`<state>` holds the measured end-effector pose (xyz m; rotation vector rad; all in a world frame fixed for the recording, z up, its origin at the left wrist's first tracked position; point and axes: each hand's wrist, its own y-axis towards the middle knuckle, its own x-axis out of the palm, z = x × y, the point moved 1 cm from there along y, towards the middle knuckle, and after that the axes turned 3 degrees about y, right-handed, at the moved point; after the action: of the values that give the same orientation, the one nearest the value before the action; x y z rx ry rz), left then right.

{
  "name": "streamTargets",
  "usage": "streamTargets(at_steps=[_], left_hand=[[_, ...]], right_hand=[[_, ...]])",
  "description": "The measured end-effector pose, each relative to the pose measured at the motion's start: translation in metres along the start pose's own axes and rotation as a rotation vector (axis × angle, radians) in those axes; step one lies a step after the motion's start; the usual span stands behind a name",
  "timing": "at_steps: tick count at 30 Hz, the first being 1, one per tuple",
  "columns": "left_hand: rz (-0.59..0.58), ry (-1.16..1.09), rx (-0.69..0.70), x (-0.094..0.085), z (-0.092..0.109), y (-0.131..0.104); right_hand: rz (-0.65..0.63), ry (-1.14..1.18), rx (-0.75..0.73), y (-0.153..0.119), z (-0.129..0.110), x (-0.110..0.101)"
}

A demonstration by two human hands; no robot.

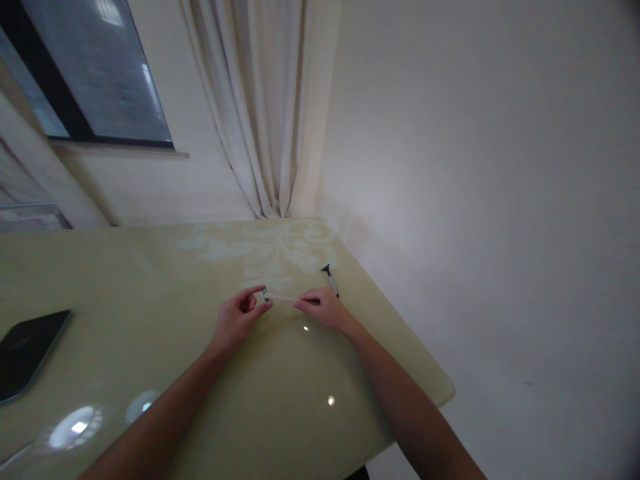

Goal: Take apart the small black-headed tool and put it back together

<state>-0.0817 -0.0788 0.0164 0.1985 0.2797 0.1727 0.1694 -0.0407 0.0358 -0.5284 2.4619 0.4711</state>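
My left hand (241,315) pinches a small dark-and-blue piece (265,294) between thumb and forefinger, the other fingers curled. From that piece a thin pale strip (281,297) runs level to my right hand (323,307). The right thumb and fingers are closed on the strip's other end. Whether the strip and the blue piece are one object, I cannot tell. Both hands are just above the table. Just beyond my right hand lies a razor (331,280) with a black T-shaped head and a grey handle, its lower end close to the knuckles.
The glossy yellow-green table (125,293) meets the white wall (475,200) along its right side. A dark flat tablet-like object (31,353) lies at the left. Behind the table hang pale curtains (265,113) beside a window (110,73).
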Motion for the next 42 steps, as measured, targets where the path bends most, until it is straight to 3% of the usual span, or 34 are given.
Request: streamTargets(at_steps=[24, 30, 42], left_hand=[[-0.006, -0.009, 0.001, 0.000, -0.002, 0.001], [-0.015, -0.013, -0.006, 0.000, 0.003, 0.000], [0.001, -0.008, -0.011, 0.001, 0.010, -0.001]], right_hand=[[0.027, 0.002, 0.034, 0.001, -0.004, 0.003], [0.087, -0.013, 0.056, 0.000, -0.004, 0.004], [0.092, -0.013, 0.014, 0.000, -0.005, 0.007]])
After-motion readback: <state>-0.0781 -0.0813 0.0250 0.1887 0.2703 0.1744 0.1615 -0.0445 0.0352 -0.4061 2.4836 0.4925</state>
